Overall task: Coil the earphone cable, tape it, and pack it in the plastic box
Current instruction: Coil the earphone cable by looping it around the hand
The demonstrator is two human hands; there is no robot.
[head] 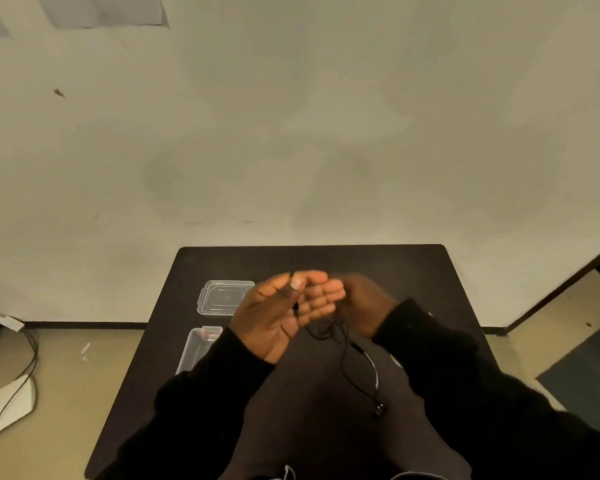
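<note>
Left hand [284, 313] grip pinches earphone cable [343, 355] | right hand [364, 303] blurred, grip unclear | box [196, 344], lid [222, 297] left on counter [430, 271]

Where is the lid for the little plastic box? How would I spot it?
Look at the black table against the wall, then at its left side beyond the left hand. The lid is the clear flat rectangle lying farther back. The plastic box nearer the person is deeper, with walls.
</note>
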